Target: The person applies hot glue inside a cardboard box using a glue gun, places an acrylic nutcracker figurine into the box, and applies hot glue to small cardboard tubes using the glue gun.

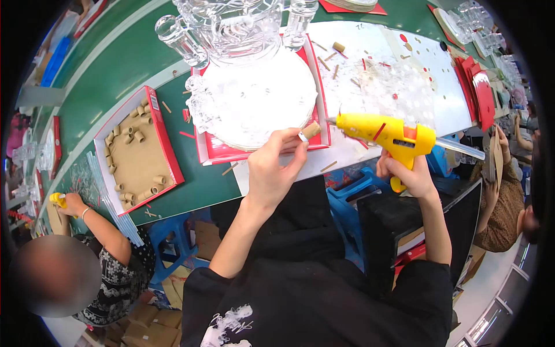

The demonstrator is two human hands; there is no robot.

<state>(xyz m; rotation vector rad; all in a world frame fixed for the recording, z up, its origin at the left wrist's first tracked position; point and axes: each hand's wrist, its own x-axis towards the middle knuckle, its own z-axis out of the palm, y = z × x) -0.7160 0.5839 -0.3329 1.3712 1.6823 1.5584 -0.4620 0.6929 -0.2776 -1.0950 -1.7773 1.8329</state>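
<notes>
right hand partly hides glue gun; glassware cropped

Both arms, bare at the forearms, reach forward. The left forearm slants inward to the left hand, its thumb and bent index finger closed in a pinch. The right forearm runs nearly straight ahead; the right hand curls in a firm grip. The hands are apart, roughly level.

Yellow glue gun, brown tube, green bench
The box is red and white, a stool blue, the shirt black with a white print.
</notes>
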